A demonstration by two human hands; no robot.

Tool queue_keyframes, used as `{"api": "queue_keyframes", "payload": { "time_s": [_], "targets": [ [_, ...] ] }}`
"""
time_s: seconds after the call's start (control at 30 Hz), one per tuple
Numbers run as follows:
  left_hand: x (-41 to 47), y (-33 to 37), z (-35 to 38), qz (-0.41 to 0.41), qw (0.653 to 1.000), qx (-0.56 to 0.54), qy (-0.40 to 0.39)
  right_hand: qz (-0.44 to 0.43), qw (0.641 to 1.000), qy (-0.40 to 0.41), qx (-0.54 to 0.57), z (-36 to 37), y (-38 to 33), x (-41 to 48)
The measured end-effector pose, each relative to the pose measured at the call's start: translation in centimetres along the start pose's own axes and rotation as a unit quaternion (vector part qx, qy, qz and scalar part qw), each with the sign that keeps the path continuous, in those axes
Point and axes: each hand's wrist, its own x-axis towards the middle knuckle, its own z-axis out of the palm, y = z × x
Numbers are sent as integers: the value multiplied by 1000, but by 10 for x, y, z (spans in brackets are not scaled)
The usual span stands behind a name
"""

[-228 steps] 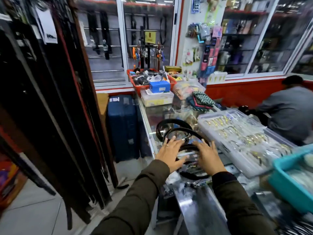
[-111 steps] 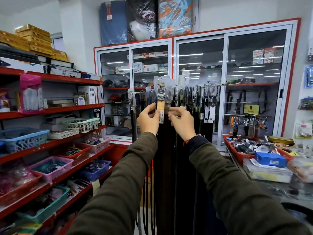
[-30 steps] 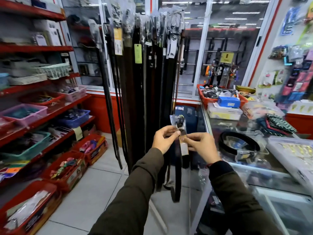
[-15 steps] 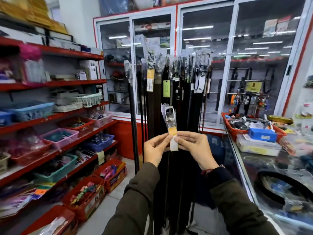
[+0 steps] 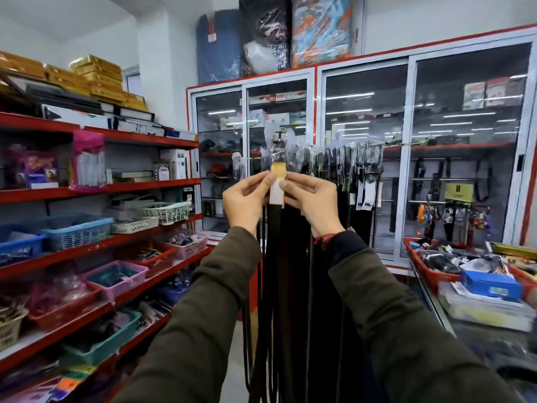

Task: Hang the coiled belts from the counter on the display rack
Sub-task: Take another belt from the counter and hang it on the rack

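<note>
Belt (image 5: 277, 257) hung plumb between our hands, its wrapped buckle (image 5: 279, 146) up top, level with the display rack (image 5: 334, 158) just behind. Left hand (image 5: 245, 199) and right hand (image 5: 312, 202) both pinched its tag, equally near, fingers (image 5: 268, 178) closed.

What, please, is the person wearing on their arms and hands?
Both arms are in long dark olive-green sleeves reaching the wrists. A thin red string bracelet circles the right wrist. The left hand and right hand are gloveless.
</note>
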Motion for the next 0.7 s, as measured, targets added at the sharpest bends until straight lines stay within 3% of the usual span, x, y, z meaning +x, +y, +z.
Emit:
{"api": "queue_keyframes", "payload": {
  "time_s": [0.47, 0.7],
  "targets": [
    [25, -17, 1, -65, 998, -15, -6, 78, 997, 10, -7, -2, 10, 28],
    [29, -34, 2, -38, 998, 38, -11, 42, 995, 29, -84, -8, 25, 30]
  ]
}}
